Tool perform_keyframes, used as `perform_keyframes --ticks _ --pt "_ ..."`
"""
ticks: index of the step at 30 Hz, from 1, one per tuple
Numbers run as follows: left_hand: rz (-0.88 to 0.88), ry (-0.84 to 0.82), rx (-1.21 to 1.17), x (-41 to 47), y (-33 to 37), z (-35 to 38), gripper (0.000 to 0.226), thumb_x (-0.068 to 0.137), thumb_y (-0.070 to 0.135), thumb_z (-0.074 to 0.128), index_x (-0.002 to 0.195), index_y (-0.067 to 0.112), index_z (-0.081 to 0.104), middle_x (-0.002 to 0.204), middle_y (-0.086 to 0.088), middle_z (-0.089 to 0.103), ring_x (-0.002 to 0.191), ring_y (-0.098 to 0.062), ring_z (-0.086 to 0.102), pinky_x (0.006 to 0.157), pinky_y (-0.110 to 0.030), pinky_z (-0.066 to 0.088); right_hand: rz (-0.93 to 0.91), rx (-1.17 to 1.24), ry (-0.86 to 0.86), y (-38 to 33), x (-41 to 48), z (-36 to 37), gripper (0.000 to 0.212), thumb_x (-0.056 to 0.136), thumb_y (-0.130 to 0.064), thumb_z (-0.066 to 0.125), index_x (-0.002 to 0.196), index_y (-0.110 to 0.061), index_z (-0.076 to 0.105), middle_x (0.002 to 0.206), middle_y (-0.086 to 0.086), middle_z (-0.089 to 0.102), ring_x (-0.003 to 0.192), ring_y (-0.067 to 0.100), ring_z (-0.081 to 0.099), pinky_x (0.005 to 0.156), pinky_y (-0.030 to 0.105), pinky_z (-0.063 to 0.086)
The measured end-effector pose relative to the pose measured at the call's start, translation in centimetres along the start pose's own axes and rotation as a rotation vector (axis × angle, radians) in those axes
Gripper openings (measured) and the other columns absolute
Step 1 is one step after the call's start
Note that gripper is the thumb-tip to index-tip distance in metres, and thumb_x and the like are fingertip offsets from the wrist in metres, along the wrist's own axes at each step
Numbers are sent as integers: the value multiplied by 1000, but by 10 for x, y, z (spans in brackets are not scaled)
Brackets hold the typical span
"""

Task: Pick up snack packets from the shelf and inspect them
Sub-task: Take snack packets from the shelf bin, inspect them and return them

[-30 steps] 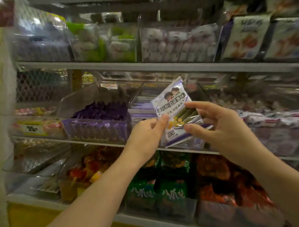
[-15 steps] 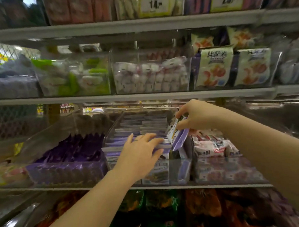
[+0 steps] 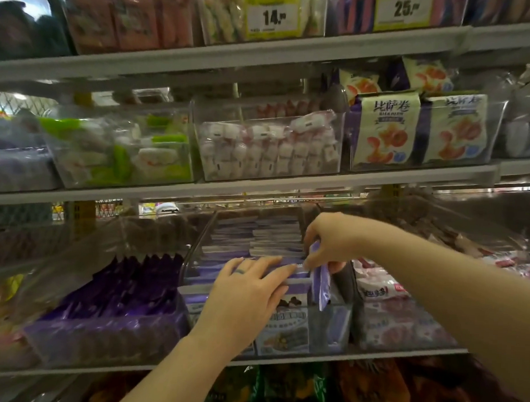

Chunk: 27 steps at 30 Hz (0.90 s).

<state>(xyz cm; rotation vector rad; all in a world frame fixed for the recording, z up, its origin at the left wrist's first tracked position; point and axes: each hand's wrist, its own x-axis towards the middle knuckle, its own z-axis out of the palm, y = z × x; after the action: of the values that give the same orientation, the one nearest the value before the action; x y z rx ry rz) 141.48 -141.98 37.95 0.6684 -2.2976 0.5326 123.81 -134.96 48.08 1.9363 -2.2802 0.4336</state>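
Note:
A purple and white snack packet (image 3: pixel 322 284) stands on edge at the right side of a clear bin (image 3: pixel 328 328) on the middle shelf. My right hand (image 3: pixel 328 243) pinches its top edge from above. My left hand (image 3: pixel 247 294) lies with straight fingers on the row of matching purple packets (image 3: pixel 256 240) in the same bin, fingertips close to the right hand. The packet's lower end is inside the bin, against its right wall.
A bin of dark purple packets (image 3: pixel 123 295) sits to the left, and a bin of pink-white packets (image 3: pixel 386 309) to the right. The shelf above (image 3: pixel 258 185) holds clear bins of candies and pizza-roll packs. Green and orange bags fill the shelf below.
A second ago both hands held the packet up in front of the shelf. Since then the right hand has lowered it into the bin, and the left hand has let go and rests on the row.

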Motion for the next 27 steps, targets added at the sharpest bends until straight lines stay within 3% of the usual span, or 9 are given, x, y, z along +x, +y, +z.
perform_keyframes --ticks 5,8,14,16,20,23,27 --pt "14 22 -15 -2 -3 -1 42 103 41 30 146 45 31 150 18 38 132 -7 42 112 -33 24 -124 -132 179 5 -4 14 42 77 -45 76 98 -10 67 78 -2 69 66 11 65 55 21 50" --pt "26 24 -15 -5 -3 -1 41 103 39 34 144 44 36 148 17 42 131 -9 46 111 -34 28 -198 -112 152 20 -14 10 52 72 -47 78 115 -26 60 78 -18 53 69 0 53 55 11 40" --pt "23 48 -32 -7 0 -2 39 102 35 41 140 42 44 144 13 49 128 -11 50 109 -38 33 -230 -184 283 19 -5 21 43 71 -39 81 105 -26 59 72 -16 46 64 0 46 52 14 35" --pt "27 56 -24 -7 2 -4 38 99 33 49 136 39 51 138 11 56 122 -13 56 104 -39 40 -206 -178 310 18 -3 27 41 72 -40 81 104 -26 58 73 -15 47 67 3 48 57 17 41" --pt "58 124 11 -7 2 -4 36 87 28 69 122 33 65 121 7 68 102 -14 68 88 -40 53 -207 -234 310 20 -8 39 39 78 -38 75 110 -25 55 90 -6 59 90 19 56 75 30 48" --pt "97 171 32 -7 2 -2 34 85 27 71 118 32 67 116 7 70 98 -13 69 85 -39 55 -233 -279 274 21 -14 33 38 80 -44 72 109 -27 55 88 -9 54 94 18 51 80 27 37" --pt "95 174 36 -8 2 -1 36 83 28 74 117 33 67 117 8 70 99 -13 69 85 -39 55 -279 -384 226 16 -22 35 33 81 -47 68 105 -26 60 100 -6 64 107 19 52 96 30 32"
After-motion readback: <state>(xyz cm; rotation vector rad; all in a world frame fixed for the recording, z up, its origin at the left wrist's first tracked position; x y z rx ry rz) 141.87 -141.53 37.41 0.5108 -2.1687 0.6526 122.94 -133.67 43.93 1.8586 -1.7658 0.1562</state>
